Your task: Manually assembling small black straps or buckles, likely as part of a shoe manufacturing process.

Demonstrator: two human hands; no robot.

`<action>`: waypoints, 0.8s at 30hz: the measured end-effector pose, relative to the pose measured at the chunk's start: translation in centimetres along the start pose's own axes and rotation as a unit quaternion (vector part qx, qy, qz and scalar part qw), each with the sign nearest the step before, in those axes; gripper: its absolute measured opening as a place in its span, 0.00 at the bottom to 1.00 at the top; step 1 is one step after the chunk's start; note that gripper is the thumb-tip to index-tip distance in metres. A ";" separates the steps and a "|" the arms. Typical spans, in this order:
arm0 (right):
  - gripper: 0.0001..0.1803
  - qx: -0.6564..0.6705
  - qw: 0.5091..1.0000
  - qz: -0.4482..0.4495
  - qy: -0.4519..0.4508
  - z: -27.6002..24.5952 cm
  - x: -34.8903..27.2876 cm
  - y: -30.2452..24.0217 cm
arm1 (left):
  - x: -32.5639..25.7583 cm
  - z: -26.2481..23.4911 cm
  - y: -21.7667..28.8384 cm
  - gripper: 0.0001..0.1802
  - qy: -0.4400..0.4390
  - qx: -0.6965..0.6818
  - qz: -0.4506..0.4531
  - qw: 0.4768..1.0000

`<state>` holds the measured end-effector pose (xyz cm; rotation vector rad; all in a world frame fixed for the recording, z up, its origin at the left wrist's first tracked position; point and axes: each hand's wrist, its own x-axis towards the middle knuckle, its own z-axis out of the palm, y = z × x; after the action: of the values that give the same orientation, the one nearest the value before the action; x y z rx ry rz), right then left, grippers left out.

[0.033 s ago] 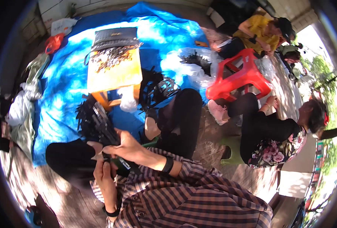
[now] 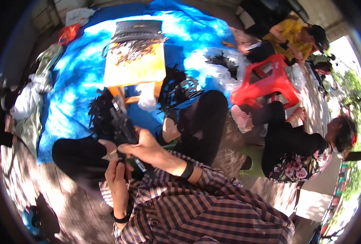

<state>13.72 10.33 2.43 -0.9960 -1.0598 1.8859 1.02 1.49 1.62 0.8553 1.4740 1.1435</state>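
My right hand [image 2: 150,151] is closed around a bundle of dark, flat strips [image 2: 124,125], which fans out away from me over my lap. Close below it, my left hand [image 2: 116,175] has its fingers pinched together near the lower end of the bundle. Whatever lies between those left fingertips is too small and hidden to make out. Just beyond the bundle, a heap of black strips [image 2: 100,109] lies on the blue tarp [image 2: 72,105]. A yellow-orange stool [image 2: 135,65] stands past it, bearing many small dark pieces [image 2: 133,49] and a black bag [image 2: 139,29].
More black strips [image 2: 181,90] lie right of the stool. A clear plastic bag [image 2: 196,63] holds dark pieces beside a red stool [image 2: 266,83]. One person in a floral top [image 2: 298,162] sits at right; another in a yellow shirt [image 2: 280,38] sits farther back.
The whole view has shifted, so the scene sits a little farther right. Both hands keep nearly the same pose, and the right one still holds the bundle.
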 end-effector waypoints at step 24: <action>0.10 0.067 0.987 0.100 0.102 -4.4 2.2 3.3 | 7.6 -2.0 -2.3 0.12 0.022 -0.065 0.015 0.997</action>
<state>15.93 12.33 -2.70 -1.2236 -0.7263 1.9361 -2.35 7.47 -2.80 0.7678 1.4099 1.2741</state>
